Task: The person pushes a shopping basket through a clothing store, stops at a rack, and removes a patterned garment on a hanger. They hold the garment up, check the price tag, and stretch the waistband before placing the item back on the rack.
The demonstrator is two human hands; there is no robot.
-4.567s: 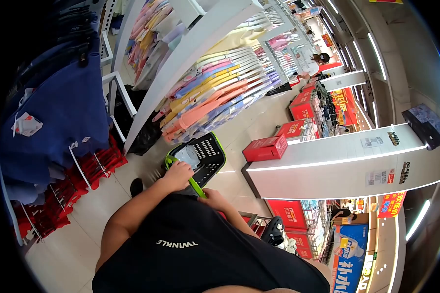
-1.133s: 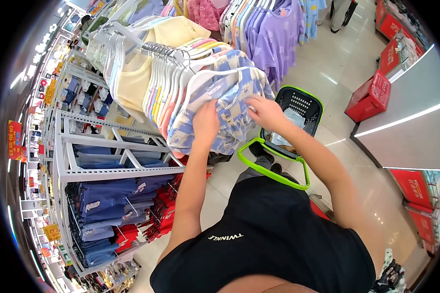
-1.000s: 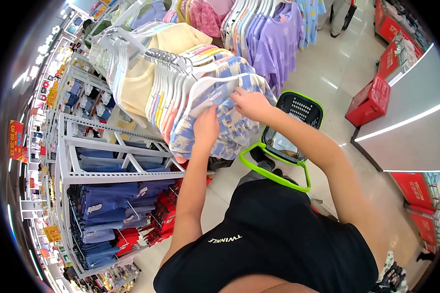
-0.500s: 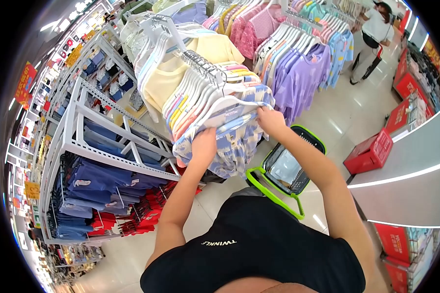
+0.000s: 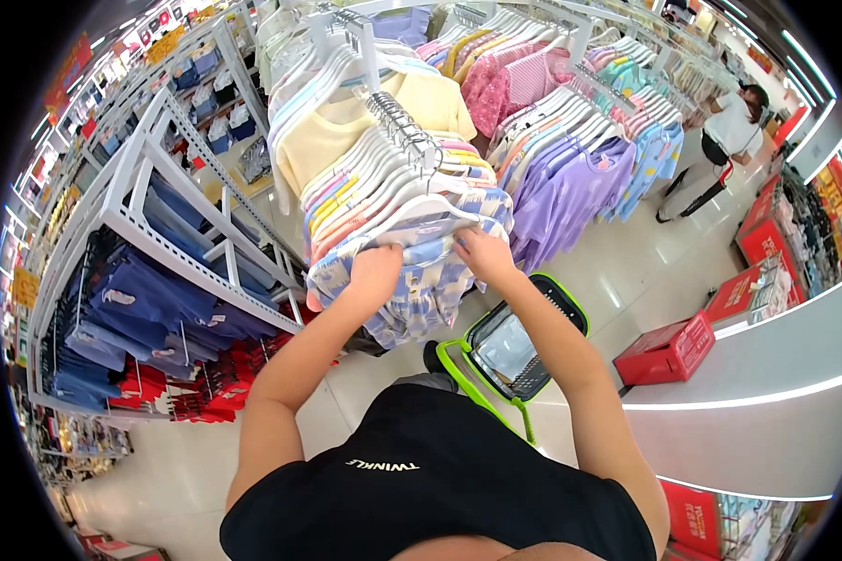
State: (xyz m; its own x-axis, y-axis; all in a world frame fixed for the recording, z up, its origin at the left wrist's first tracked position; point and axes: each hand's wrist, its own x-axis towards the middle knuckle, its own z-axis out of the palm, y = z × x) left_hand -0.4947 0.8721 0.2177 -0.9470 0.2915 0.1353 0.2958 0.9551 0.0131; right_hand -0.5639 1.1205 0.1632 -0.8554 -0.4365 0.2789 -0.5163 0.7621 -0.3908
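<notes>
A blue-and-white patterned garment (image 5: 421, 304) hangs on a white hanger (image 5: 437, 197) at the front of a rack arm. My left hand (image 5: 377, 271) is closed on its upper front, left of the neckline, with fingertips curled into the cloth. On the right of the neckline, my right hand (image 5: 484, 255) pinches the fabric just below the hanger. Several pastel garments (image 5: 332, 217) on white hangers are packed close behind it.
A green-rimmed shopping basket (image 5: 568, 292) holding a clear plastic package stands on the floor below my right arm. At left is a white rack (image 5: 206, 292) of blue and red clothes. Purple tops (image 5: 571, 182) hang to the right. A person (image 5: 728, 136) stands farther back, near red boxes (image 5: 666, 351).
My right hand has moved inward from the garment's right shoulder to beside the neckline, closer to my left hand. The camera view has shifted, and the person in the background now leans toward the racks.
</notes>
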